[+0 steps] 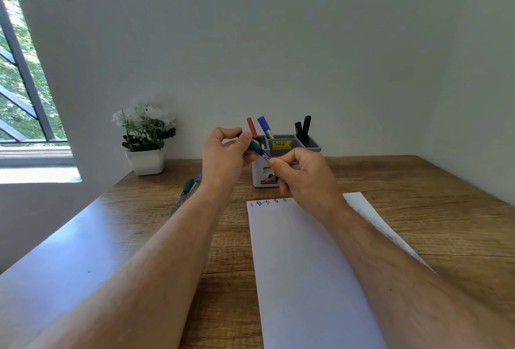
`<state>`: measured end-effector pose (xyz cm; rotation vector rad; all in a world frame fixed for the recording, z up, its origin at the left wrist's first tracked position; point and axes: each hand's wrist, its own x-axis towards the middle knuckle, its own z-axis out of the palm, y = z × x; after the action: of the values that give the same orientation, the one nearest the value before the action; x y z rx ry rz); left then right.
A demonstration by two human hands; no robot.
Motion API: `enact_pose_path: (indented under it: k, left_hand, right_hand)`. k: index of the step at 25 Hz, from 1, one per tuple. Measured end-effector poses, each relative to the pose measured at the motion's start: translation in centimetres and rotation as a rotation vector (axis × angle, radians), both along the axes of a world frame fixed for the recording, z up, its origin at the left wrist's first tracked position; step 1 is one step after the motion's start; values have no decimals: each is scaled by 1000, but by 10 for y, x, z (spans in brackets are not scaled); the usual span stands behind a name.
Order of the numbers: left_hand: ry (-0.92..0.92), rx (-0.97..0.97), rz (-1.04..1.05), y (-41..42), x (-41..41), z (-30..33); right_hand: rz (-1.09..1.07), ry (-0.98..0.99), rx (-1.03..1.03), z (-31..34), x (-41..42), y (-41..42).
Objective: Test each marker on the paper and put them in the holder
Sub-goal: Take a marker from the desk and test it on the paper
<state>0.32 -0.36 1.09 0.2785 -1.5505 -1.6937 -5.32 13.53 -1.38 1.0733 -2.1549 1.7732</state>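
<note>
from the head view, both hands were up in front of the holder (289, 150), sharing one green marker (257, 149). the left hand (225, 156) pinched the capped green end between thumb and fingers, while the right hand (303, 174) gripped the dark barrel end, fingers curled tight round it. the marker hung slanted in the air, just in front of the holder and above the desk (404, 209), touching nothing but the hands. whether the cap was going on or coming off could not be told. in the holder stood a red marker (252, 127), a blue marker (264, 127) and two black markers (303, 129). the paper (306, 265) lay flat below, a short row of coloured test marks (269, 202) along its far edge, a green one among them. two more markers (189, 189) lay on the desk, partly hidden by the left forearm. the risk from here: a cap left loose would dry the tip, a bare nib could smear the fingers, and a careless reach could knock the light holder.
</note>
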Motion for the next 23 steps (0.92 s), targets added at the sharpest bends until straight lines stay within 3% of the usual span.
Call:
enact_pose_path:
  k: [7, 12, 15, 23]
  left_hand:
    - [79, -23, -66, 12, 1, 5]
    - [357, -330, 166, 18, 9, 15]
    - [473, -412, 266, 16, 10, 19]
    - [238, -571, 369, -2, -10, 17]
  right_hand:
    - [-23, -56, -25, -1, 0, -3]
    - [-327, 61, -107, 0, -3, 2]
    - [-412, 105, -81, -2, -7, 5]
    - [-418, 233, 81, -8, -3, 0]
